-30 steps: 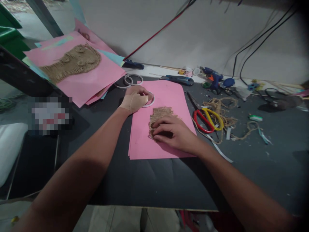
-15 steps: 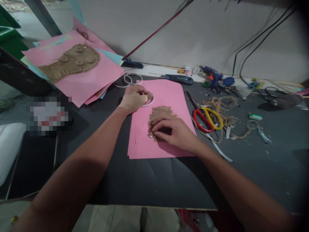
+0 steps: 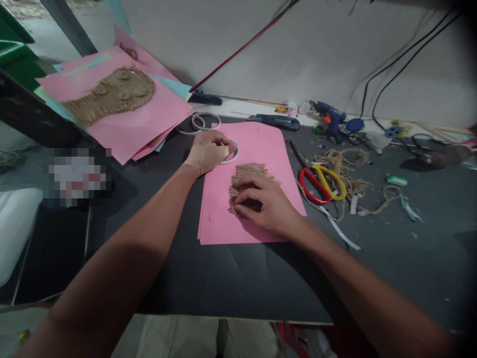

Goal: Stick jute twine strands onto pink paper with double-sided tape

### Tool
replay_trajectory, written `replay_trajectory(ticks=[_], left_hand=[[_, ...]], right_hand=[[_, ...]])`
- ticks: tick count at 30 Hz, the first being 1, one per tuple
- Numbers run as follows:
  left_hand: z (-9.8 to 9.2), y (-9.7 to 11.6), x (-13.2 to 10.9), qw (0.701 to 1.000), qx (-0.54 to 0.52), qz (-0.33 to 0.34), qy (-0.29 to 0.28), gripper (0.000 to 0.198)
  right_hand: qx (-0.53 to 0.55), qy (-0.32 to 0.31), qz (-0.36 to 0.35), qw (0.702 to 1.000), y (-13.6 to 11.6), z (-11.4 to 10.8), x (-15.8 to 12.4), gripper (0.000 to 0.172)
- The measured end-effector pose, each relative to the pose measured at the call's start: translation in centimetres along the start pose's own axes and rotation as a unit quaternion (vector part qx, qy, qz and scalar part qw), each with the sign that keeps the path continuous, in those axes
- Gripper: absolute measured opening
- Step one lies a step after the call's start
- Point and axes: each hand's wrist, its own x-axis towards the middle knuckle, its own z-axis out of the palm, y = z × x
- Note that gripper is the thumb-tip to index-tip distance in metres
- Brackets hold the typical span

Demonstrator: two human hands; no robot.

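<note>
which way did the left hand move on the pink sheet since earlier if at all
No, no visible shift: the left hand sits at the same spot on the upper left edge of the pink sheet, over a white tape ring.

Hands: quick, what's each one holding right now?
Left hand: closed, holding a white tape roll.
Right hand: open, pressing on a burlap patch.
</note>
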Motion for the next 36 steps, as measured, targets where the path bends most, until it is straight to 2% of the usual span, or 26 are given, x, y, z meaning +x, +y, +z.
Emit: replay_trajectory(ticks=[3,7,12,17,20,28,36], left_hand=[[0.0,0.0,0.0,1.000,-0.005,0.000,0.001,0.015],[0.0,0.1,-0.1,1.000,-0.006,-0.001,0.006,0.015],[0.0,0.2,-0.1,1.000,-0.009,-0.015,0.002,0.015],[0.0,0.0,-0.1,1.000,-0.005,-0.010,0.005,0.014],[0.1,-0.1,-0.2,1.000,-0.014,-0.002,0.007,0.014],[0.0,0.1,-0.1,1.000,-0.001,-0.009,0.004,0.014],[0.0,-0.1,-0.1,1.000,-0.003,-0.001,0.005,0.017]], right_hand=[[-0.013,-0.008,-0.044,0.999,0.1,-0.2,-0.2,0.009],[-0.061,-0.060,-0.106,0.991,0.2,-1.0,-0.5,0.018],[-0.076,-0.110,-0.120,0.984,-0.3,-2.0,-0.3,0.021],[-0.204,-0.150,-0.150,0.956,-1.7,-2.3,-0.4,0.030],[-0.238,-0.173,-0.150,0.944,-2.3,-2.2,-0.6,0.034],[-0.148,-0.135,-0.165,0.966,-1.0,-2.1,-0.6,0.029],[-0.122,-0.132,-0.144,0.973,-1.5,-2.0,-0.4,0.029]])
